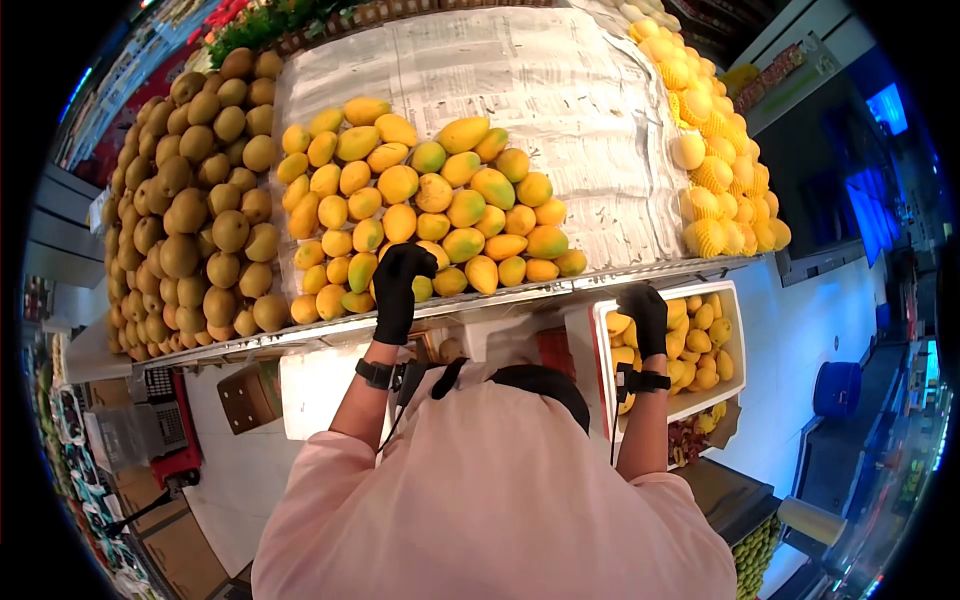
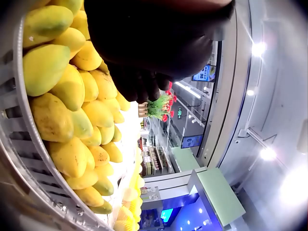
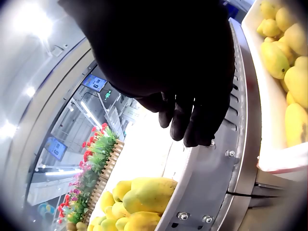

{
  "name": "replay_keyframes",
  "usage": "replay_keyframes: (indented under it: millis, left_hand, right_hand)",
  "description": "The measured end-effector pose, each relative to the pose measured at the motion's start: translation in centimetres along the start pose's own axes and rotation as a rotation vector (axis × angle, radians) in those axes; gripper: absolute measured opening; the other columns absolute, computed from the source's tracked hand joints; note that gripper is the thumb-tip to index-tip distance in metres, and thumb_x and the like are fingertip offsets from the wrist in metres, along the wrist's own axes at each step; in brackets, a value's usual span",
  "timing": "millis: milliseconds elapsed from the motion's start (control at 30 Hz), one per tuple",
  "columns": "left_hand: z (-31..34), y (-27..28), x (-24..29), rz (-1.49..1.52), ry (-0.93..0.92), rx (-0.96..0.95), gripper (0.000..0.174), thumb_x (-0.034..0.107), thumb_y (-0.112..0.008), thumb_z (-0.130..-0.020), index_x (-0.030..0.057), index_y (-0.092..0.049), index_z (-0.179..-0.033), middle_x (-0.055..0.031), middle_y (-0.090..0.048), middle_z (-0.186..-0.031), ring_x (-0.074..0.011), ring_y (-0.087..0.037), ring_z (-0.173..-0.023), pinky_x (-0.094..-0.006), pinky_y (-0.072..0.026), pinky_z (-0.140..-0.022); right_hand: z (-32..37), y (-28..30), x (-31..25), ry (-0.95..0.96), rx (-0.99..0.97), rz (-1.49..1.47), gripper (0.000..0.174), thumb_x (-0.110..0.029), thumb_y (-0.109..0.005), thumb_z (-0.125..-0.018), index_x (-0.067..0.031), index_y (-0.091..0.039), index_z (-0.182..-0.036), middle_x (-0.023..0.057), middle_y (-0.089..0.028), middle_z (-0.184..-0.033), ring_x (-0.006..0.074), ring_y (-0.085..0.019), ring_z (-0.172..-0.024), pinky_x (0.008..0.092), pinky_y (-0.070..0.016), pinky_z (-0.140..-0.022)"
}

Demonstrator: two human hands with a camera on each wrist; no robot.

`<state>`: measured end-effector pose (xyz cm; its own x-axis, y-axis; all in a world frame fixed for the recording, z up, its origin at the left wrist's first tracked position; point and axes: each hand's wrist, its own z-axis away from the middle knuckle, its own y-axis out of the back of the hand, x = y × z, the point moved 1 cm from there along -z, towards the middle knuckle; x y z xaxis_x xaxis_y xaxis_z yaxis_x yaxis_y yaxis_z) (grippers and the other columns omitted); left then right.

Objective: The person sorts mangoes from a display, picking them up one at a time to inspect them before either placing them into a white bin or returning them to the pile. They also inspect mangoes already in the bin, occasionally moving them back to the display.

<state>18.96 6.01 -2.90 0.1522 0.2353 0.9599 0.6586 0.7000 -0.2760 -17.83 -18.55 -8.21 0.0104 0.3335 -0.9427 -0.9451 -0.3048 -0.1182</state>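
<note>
Rows of yellow-green mangoes (image 1: 398,183) lie on a paper-lined display shelf. My black-gloved left hand (image 1: 402,285) is over the mangoes at the front edge, fingers bent; in the left wrist view the hand (image 2: 154,43) hangs beside the mangoes (image 2: 70,86), with no fruit visible in it and its palm side hidden. My gloved right hand (image 1: 645,315) is above the near-left part of a white foam box (image 1: 740,345) of yellow mangoes (image 1: 698,340). In the right wrist view its loosely bent fingers (image 3: 180,118) are by the metal shelf edge, no fruit showing in them.
Brown round fruit (image 1: 185,210) is heaped at the left of the shelf. Yellow fruit in foam nets (image 1: 712,172) is stacked at the right. A perforated metal rail (image 3: 230,154) runs along the shelf front. Flowers (image 3: 96,149) stand behind the display. A cardboard box (image 1: 245,400) sits below left.
</note>
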Motion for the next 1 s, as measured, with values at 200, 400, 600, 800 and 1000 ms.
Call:
replay_keyframes:
  millis: [200,400,600,800,1000]
  left_hand:
    - [-1.3,3.4,0.0,0.058,-0.032,-0.032,0.017,0.015,-0.054,-0.095,-0.0011,-0.058,-0.091,-0.0091,-0.063,-0.083,-0.0163,-0.060,-0.074,-0.0287,-0.0497,-0.071]
    - [-1.6,5.2,1.4,-0.114,-0.034,0.076,0.023,0.015,-0.046,-0.098,0.0024,-0.056,-0.081,-0.0067,-0.062,-0.080,-0.0131,-0.059,-0.071,-0.0279,-0.0494,-0.073]
    - [-3.0,6.3,1.4,0.096,0.012,0.151,0.025,0.018,-0.046,-0.099,0.0040,-0.053,-0.079,-0.0020,-0.053,-0.070,-0.0101,-0.055,-0.063,-0.0247,-0.0452,-0.062]
    - [-3.1,6.2,3.3,-0.014,-0.042,0.173,0.025,0.020,-0.044,-0.098,0.0043,-0.056,-0.083,-0.0015,-0.048,-0.058,-0.0097,-0.045,-0.047,-0.0231,-0.0345,-0.046]
    - [-2.6,6.4,2.3,0.092,0.050,0.277,0.024,0.021,-0.044,-0.098,0.0041,-0.056,-0.084,-0.0034,-0.051,-0.059,-0.0103,-0.044,-0.045,-0.0231,-0.0317,-0.042]
  right_hand:
    - [-1.8,-3.3,-1.1,0.099,-0.088,0.138,0.019,-0.018,-0.058,-0.091,-0.0012,-0.064,-0.098,0.0088,-0.068,-0.086,0.0177,-0.067,-0.074,0.0296,-0.0556,-0.065]
    - [-3.3,-7.7,-5.4,0.082,-0.104,0.229,0.020,-0.014,-0.062,-0.089,-0.0018,-0.064,-0.105,0.0064,-0.067,-0.092,0.0160,-0.065,-0.083,0.0289,-0.0539,-0.073]
    - [-9.1,-13.9,-9.8,0.308,-0.367,0.500,0.019,-0.013,-0.060,-0.090,-0.0038,-0.063,-0.107,0.0049,-0.067,-0.096,0.0128,-0.063,-0.083,0.0271,-0.0512,-0.070]
    - [-13.9,-23.4,-12.3,0.456,-0.511,0.838,0.047,-0.021,-0.075,-0.080,-0.0067,-0.057,-0.121,0.0062,-0.062,-0.107,0.0128,-0.058,-0.081,0.0282,-0.0500,-0.076]
    - [-18.4,-31.4,-10.8,0.659,-0.600,1.111,0.077,-0.031,-0.080,-0.074,-0.0040,-0.044,-0.136,0.0181,-0.056,-0.127,0.0335,-0.059,-0.109,0.0397,-0.0481,-0.094]
